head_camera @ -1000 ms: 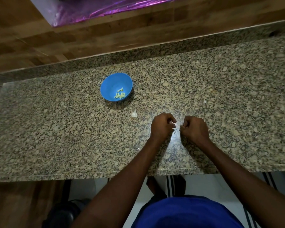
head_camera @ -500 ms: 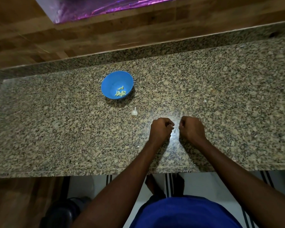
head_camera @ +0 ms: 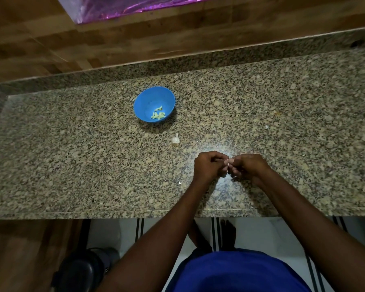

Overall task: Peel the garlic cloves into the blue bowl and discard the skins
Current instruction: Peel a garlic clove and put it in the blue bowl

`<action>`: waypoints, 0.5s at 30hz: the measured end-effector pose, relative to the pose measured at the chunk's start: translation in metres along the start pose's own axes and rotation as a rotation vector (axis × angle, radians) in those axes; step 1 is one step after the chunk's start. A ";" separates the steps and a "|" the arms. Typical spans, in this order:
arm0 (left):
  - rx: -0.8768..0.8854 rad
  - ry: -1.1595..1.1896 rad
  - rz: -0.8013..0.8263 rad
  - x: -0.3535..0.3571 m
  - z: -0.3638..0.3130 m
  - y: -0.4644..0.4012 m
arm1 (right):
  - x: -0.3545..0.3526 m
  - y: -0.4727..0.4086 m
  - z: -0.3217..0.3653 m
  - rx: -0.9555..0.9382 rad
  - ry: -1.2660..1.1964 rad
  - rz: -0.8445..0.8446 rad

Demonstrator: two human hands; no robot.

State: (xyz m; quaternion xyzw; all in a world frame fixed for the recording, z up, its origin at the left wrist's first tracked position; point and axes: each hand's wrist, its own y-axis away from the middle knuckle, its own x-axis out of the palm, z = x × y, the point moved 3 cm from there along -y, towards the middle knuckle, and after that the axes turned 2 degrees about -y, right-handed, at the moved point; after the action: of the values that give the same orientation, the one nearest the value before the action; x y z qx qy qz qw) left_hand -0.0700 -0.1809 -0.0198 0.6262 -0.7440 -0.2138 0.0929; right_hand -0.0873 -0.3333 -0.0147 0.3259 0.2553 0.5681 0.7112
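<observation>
A blue bowl stands on the granite counter, with several peeled garlic cloves inside. One unpeeled garlic clove lies on the counter below and right of the bowl. My left hand and my right hand meet fingertip to fingertip near the counter's front, both with curled fingers. Between them they pinch a small garlic clove, mostly hidden by the fingers.
Small white skin scraps lie at the right and near my left wrist. A wooden wall and a purple foil sheet rise behind the counter. A dark bin stands on the floor, lower left.
My two hands have closed the gap between them and now touch at the fingertips. The bowl and the loose clove have not moved.
</observation>
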 end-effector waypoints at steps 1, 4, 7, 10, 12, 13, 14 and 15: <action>-0.007 0.020 0.008 0.000 0.000 0.000 | 0.001 0.000 0.000 0.025 -0.027 0.019; -0.019 0.080 0.035 0.000 -0.001 0.004 | 0.002 0.000 0.003 0.024 -0.060 0.003; -0.046 0.138 0.045 -0.002 -0.005 0.006 | 0.005 0.000 0.006 -0.029 -0.058 -0.003; -0.079 0.182 0.052 -0.005 -0.012 0.010 | 0.009 0.001 0.008 -0.074 -0.032 0.026; -0.100 0.210 0.064 -0.006 -0.016 0.012 | 0.011 0.002 0.008 -0.101 -0.029 0.052; -0.113 0.225 0.065 -0.007 -0.016 0.013 | 0.012 0.003 0.008 -0.110 -0.033 0.070; -0.125 0.243 0.066 -0.008 -0.017 0.014 | 0.013 0.003 0.008 -0.117 -0.040 0.084; -0.136 0.256 0.069 -0.008 -0.017 0.015 | 0.013 0.005 0.009 -0.124 -0.050 0.095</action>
State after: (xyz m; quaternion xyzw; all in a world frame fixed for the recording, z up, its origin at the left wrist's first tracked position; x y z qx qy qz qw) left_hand -0.0748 -0.1744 0.0031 0.6147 -0.7310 -0.1787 0.2364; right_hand -0.0808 -0.3217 -0.0053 0.3070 0.1859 0.6077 0.7084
